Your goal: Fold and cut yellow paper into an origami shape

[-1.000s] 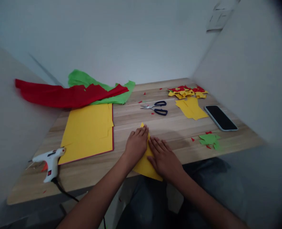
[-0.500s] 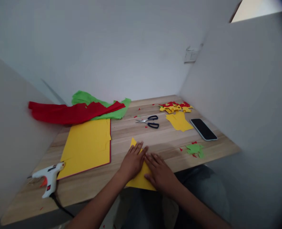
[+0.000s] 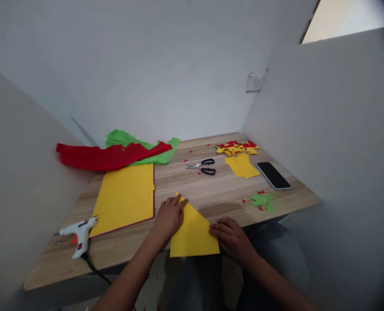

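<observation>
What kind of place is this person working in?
Probably a small craft desk walled in by plain partitions. On the wooden table lie scissors, a glue gun and coloured paper; both hands press a folded yellow sheet.

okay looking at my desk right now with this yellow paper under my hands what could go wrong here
The folded yellow sheet hangs past the table's front edge, pinned only by the left hand and right hand, so it could slip or crease crookedly. The glue gun lies near the left forearm with its cord trailing off the edge; a snag might drag it. The scissors lie with blades slightly apart, so reach for them with care.
</observation>
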The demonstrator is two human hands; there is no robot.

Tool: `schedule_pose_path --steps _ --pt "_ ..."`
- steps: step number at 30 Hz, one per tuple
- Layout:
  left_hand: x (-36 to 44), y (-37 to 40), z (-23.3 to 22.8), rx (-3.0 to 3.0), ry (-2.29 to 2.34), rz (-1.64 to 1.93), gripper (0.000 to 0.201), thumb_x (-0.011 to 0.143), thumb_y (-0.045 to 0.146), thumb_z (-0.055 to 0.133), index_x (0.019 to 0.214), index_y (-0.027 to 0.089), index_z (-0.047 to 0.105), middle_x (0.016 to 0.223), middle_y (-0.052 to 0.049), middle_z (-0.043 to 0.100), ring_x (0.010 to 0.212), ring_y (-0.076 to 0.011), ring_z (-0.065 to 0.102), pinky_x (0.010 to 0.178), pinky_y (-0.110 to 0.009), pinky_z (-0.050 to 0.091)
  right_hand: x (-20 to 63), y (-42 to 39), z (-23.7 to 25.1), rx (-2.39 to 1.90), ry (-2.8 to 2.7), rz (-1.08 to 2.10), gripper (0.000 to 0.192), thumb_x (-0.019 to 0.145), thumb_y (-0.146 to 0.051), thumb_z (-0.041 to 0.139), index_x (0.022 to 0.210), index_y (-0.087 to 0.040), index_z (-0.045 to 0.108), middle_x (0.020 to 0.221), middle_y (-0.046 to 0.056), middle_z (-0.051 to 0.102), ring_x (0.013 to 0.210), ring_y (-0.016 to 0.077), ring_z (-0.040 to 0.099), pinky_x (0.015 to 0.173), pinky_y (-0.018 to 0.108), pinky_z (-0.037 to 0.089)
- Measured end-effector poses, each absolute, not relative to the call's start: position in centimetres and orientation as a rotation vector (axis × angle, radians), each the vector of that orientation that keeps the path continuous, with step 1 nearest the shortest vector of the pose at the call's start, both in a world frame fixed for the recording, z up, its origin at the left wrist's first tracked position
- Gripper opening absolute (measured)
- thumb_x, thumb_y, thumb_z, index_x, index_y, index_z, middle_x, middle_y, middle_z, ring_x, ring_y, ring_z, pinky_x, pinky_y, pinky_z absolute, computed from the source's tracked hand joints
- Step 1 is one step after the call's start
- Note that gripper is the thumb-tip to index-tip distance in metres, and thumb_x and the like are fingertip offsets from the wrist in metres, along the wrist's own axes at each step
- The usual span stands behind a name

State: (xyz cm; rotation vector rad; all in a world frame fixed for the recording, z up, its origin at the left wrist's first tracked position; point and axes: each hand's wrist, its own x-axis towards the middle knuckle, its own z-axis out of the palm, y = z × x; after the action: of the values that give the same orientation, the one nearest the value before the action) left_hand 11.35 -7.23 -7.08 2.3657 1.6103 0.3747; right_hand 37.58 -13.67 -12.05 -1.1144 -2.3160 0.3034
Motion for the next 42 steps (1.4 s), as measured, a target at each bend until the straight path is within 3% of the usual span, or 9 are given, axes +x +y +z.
schedule_pose_path --steps 3,6,8,10,16,22,26,33,42 --pt "9.8 -8.7 -4.6 2.311 1.385 0.38 0.041 0.101 0.034 0.035 0.121 0.027 0.07 0.135 -0.007 0.065 0.123 -0.0251 0.06 0.105 -0.046 0.045 37.0 -12.9 -10.8 -1.187 -1.899 0.58 0.02 0.092 -0.025 0.053 0.085 -0.022 0.071 0.083 0.008 0.075 0.081 0.0233 0.068 0.076 0.039 0.056" --pt "9.5 -10.5 -2.0 2.196 1.246 0.481 0.056 0.104 0.044 0.019 0.126 0.024 0.067 0.125 -0.008 0.071 0.107 -0.0201 0.069 0.094 -0.036 0.053 36.9 -12.1 -8.6 -1.295 -1.556 0.794 0.032 0.094 -0.043 0.052 0.074 -0.02 0.061 0.063 0.004 0.066 0.06 0.0192 0.063 0.058 0.031 0.053" --pt "10.6 -11.2 -0.9 1.873 1.166 0.707 0.048 0.09 0.053 0.058 0.121 0.019 0.069 0.121 -0.01 0.072 0.109 -0.0268 0.067 0.096 -0.039 0.052 37.0 -11.7 -7.0 -1.241 -1.446 0.952 0.035 0.091 -0.049 0.056 0.073 -0.02 0.058 0.058 0.001 0.062 0.054 0.0171 0.06 0.055 0.029 0.051" --pt "12.1 -11.3 -0.5 1.586 1.221 0.853 0.044 0.083 0.052 0.067 0.109 0.017 0.073 0.104 -0.009 0.077 0.097 -0.0284 0.071 0.085 -0.038 0.056 37.0 -11.4 -5.6 -1.178 -1.336 1.114 0.034 0.087 -0.051 0.062 0.076 -0.019 0.059 0.06 0.0 0.063 0.052 0.0162 0.059 0.054 0.029 0.05" --pt "13.9 -9.3 -3.4 1.579 1.381 0.725 0.036 0.087 0.035 0.061 0.118 0.016 0.065 0.092 -0.008 0.077 0.082 -0.0252 0.074 0.07 -0.035 0.058 37.0 -9.7 -5.6 -1.362 -1.518 1.154 0.029 0.082 -0.041 0.063 0.096 -0.016 0.065 0.087 0.006 0.074 0.075 0.0197 0.068 0.063 0.029 0.053" --pt "14.9 -11.1 -7.1 2.032 1.658 0.697 0.043 0.087 0.012 0.057 0.129 0.022 0.059 0.134 -0.012 0.061 0.122 -0.0315 0.055 0.102 -0.053 0.043 36.4 -9.1 -8.7 -1.7 -1.674 0.773 0.014 0.082 -0.03 0.058 0.079 -0.018 0.065 0.077 0.005 0.07 0.074 0.0216 0.063 0.069 0.032 0.048" --pt "15.6 -13.2 -8.9 2.479 1.657 0.496 0.032 0.091 0.013 0.057 0.119 0.025 0.065 0.129 -0.009 0.065 0.117 -0.0302 0.058 0.097 -0.051 0.049 36.2 -9.8 -9.8 -1.67 -1.766 0.695 0.009 0.082 -0.02 0.057 0.083 -0.02 0.065 0.09 0.008 0.073 0.089 0.0249 0.066 0.083 0.04 0.051" --pt "14.4 -13.0 -10.6 2.493 1.73 0.914 0.039 0.089 0.02 0.064 0.125 0.017 0.05 0.127 -0.016 0.056 0.117 -0.0285 0.055 0.096 -0.047 0.052 37.8 -10.2 -12.1 -0.909 -2.325 0.38 0.052 0.075 0.005 0.045 0.116 -0.021 0.065 0.131 0.008 0.068 0.122 0.0206 0.062 0.103 0.043 0.051" --pt "14.3 -12.6 -10.2 2.683 1.413 0.513 0.053 0.091 0.02 0.061 0.141 0.029 0.05 0.156 -0.004 0.043 0.146 -0.0276 0.03 0.122 -0.051 0.009 38.7 -11.0 -11.6 -0.774 -2.597 0.21 0.044 0.095 -0.006 0.046 0.136 -0.017 0.057 0.148 0.01 0.053 0.145 0.0237 0.036 0.111 0.044 0.046"
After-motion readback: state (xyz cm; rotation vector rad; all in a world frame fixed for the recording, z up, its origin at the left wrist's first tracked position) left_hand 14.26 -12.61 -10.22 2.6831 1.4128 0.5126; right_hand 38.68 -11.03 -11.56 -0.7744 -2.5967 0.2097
